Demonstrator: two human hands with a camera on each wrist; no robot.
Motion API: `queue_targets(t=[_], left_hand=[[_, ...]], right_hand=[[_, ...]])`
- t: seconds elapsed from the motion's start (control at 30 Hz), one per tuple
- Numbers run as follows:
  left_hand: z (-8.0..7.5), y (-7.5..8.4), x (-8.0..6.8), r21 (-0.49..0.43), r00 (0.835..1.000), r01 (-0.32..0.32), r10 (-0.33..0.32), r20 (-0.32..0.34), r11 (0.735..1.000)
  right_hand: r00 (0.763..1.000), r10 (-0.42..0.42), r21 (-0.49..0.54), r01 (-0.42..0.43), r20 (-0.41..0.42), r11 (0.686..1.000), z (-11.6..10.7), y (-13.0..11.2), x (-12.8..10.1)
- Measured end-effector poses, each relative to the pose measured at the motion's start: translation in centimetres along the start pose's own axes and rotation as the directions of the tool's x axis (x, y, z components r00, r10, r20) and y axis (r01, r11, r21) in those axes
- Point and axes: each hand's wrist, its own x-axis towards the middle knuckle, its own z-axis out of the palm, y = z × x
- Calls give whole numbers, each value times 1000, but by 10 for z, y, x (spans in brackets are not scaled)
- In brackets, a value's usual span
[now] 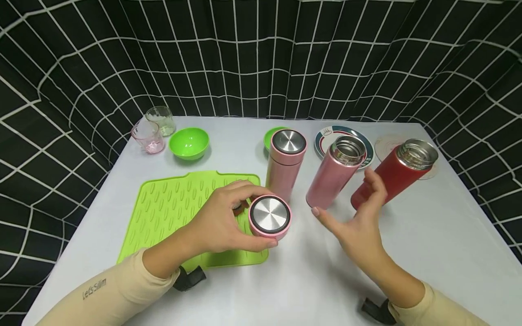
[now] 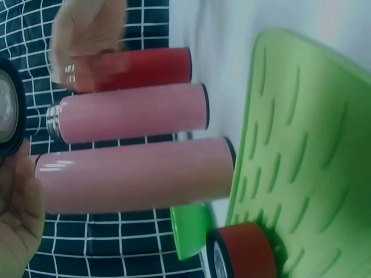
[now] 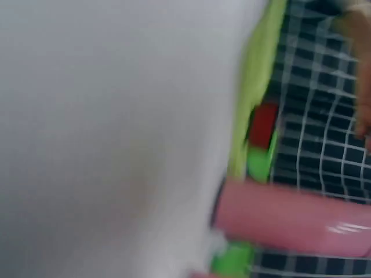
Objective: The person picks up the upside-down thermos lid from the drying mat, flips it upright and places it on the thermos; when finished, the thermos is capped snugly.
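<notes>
My left hand (image 1: 222, 222) pinches a pink flask lid (image 1: 270, 217) with a brushed steel top between thumb and fingers, above the right edge of the green drying mat (image 1: 163, 203). Just beyond it stands a pink flask (image 1: 285, 167) with its lid on. A second pink flask (image 1: 330, 176), uncapped, shows its steel mouth. My right hand (image 1: 359, 222) has thumb and fingers spread around air, near this flask and an uncapped red flask (image 1: 391, 176). On the mat is a red lid (image 2: 249, 252), mostly hidden behind my left hand in the head view.
A green bowl (image 1: 189, 143), a pinkish glass (image 1: 148, 138) and a clear glass (image 1: 163, 120) stand at the back left. Behind the flasks lie a dark-rimmed plate (image 1: 326, 133), a pale plate (image 1: 383, 145) and another green dish (image 1: 269, 136), partly covered from view.
</notes>
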Motion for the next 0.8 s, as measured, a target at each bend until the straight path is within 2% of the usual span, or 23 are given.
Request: queue_targets(t=[0.03,0.07,0.1,0.13,0.2,0.23,0.3,0.4,0.5,0.67,0.8], left_hand=[[-2,0,0,-8,1000,12,-12,-10,1000],[-3,-1,-1,-13,999,25,-25,-20,1000],[-5,-1,-1,-17,999,35,-36,-30,999],[-6,-1,-2,-26,998,48,-49,-36,998],[-8,-1,-3,-43,996,77,-78,-37,996],[-8,0,-4,-54,995,89,-91,-35,995],[-9,1,-4,-80,994,104,-106,-28,991],[-10,4,-3,-93,993,111,-113,-23,989],[-11,6,-2,-75,996,81,-83,-33,994],[-12,10,3,-32,998,1,-3,-66,999],[-9,17,13,-4,992,-71,70,-106,997]], right_hand=[[984,178,31,-179,22,983,-1,5,2],[944,321,57,-325,71,944,-1,9,5],[895,429,64,-439,121,896,0,14,10],[854,495,67,-509,160,858,0,18,16],[819,530,81,-557,220,827,2,29,28],[813,531,88,-563,238,822,2,34,33],[806,536,32,-560,252,828,3,41,39],[814,524,-104,-515,250,851,-1,49,40],[820,490,-172,-459,295,872,-5,49,32],[820,377,-97,-373,431,923,-8,37,6],[817,272,-38,-294,508,955,-2,24,-14]])
